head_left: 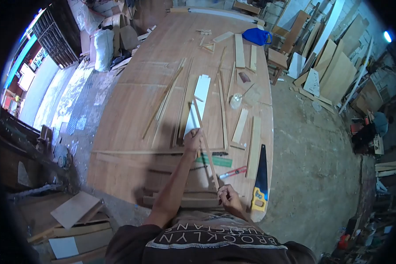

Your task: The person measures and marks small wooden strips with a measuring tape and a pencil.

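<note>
Two hands are holding a thin wooden strip over a big plywood desk.

The long reddish-brown plywood desk [132,132] is stretching away from the person, carrying many loose pale wooden slats and offcuts. A flat white rectangular board [199,99] is lying near its middle, and a black-bladed handsaw with a yellow handle [260,180] is resting along the right edge. The long thin pale wooden strip [203,136] is running diagonally above the desk, between the hands, its far end reaching over the white board. The left hand [192,141] is closing its grip around the strip partway along; the right hand [226,196] is pinching the near end, close to the body. A small red-handled tool [233,172] is lying just beside the saw.
</note>
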Tool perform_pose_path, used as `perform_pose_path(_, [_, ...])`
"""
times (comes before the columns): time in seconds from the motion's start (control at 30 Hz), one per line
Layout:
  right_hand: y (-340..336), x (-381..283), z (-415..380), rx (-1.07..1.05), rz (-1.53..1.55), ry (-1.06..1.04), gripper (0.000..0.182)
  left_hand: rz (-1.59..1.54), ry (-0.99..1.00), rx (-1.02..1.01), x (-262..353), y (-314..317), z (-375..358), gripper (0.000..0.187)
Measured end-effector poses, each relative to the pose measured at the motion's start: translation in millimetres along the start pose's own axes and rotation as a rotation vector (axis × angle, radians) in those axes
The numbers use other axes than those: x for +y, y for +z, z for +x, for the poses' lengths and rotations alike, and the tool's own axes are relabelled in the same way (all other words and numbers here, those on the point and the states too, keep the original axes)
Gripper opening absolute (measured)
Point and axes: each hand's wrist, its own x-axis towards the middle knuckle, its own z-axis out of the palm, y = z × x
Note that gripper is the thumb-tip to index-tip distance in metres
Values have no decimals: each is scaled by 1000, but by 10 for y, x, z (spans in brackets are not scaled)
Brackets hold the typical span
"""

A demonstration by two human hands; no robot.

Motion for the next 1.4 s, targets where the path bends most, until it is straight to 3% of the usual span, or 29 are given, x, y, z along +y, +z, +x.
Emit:
perform_pose_path(0.23, [-396,217,-422,-28,-260,-190,8,-204,83,8,304,-303,-181,20])
perform_pose_path(0.3, [-530,254,-551,-42,-311,-169,7,-253,161,52,399,-396,-227,26])
perform_pose_path(0.53, [-937,469,-650,-58,-183,47,22,-462,176,-78,203,-518,-389,20])
perform_pose_path(0.57, [-918,492,-591,-52,-178,58,22,-458,164,-82,152,-466,-440,20])
perform_pose_path(0.63, [-820,503,-459,-89,-273,-133,24,-459,58,-27,14,-310,-540,19])
perform_pose_path(0.73, [-561,148,-356,-60,-456,-62,23,-422,14,-38,-215,-172,-633,15])
perform_pose_path(0.9, [-423,25,-319,-13,-499,-48,26,-306,-110,-11,-291,-299,-742,13])
perform_pose_path(1.03, [-418,-30,-409,13,-548,-138,27,-283,-152,-10,-327,-466,-822,13])
perform_pose_path(1.1, [-420,18,-430,26,-611,-133,27,-324,-124,10,-377,-498,-852,15])
perform_pose_path(1.17, [-458,151,-435,134,-805,-292,27,-347,-165,7,-490,-519,-823,17])
perform_pose_path(1.3, [-355,-46,-532,186,-940,-154,28,-400,-214,-7,-608,-527,-799,25])
perform_pose_path(1.4, [-401,117,-498,230,-798,-320,29,-646,-330,-165,-541,-544,-729,23])
